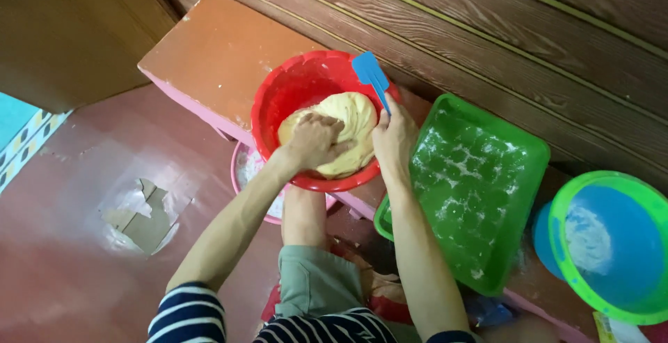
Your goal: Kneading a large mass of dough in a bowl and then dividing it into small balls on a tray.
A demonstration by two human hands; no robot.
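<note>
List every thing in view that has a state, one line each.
Red bowl: upright on the bench, holding dough.
Dough: one pale yellow lump, pressed by a hand.
Left hand: knuckles down on the dough.
Right hand: closed on the spatula handle.
Spatula: blue blade up, at the bowl rim.
Green tray: empty, dusted with flour.
Blue bowl: floury inside, green rim.

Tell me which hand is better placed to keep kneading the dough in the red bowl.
Left. The left hand already presses into the pale yellow dough ball inside the round red plastic bowl, while the right hand is occupied gripping the blue silicone spatula.
</note>
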